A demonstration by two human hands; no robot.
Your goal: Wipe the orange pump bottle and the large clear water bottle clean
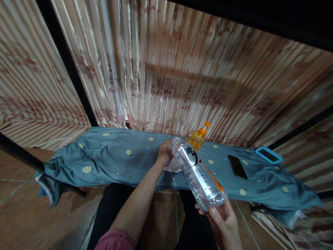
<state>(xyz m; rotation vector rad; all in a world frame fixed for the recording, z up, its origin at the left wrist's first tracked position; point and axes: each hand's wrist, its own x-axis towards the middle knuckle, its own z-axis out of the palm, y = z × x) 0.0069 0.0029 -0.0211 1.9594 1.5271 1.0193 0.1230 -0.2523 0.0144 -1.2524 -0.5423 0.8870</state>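
Note:
A clear plastic bottle (199, 173) with a black and orange label is held tilted above the cloth-covered table, its neck toward the upper left. My left hand (164, 152) is closed at the neck end; its fingertips are partly hidden. Around the base of the bottle my right hand (221, 220) is closed, thumb on the near side. Just behind the bottle stands a pump bottle (197, 139) of yellow liquid with an orange pump top. Something whitish and flat, perhaps a bag or cloth (173, 167), lies under the bottle, mostly covered by it.
A blue-grey cloth (109, 163) with yellow pineapple prints covers the narrow table. To the right lie a dark phone (237, 166) and a blue-framed device (269, 155). Striped curtains (166, 86) hang close behind, and dark poles (69, 66) frame the space.

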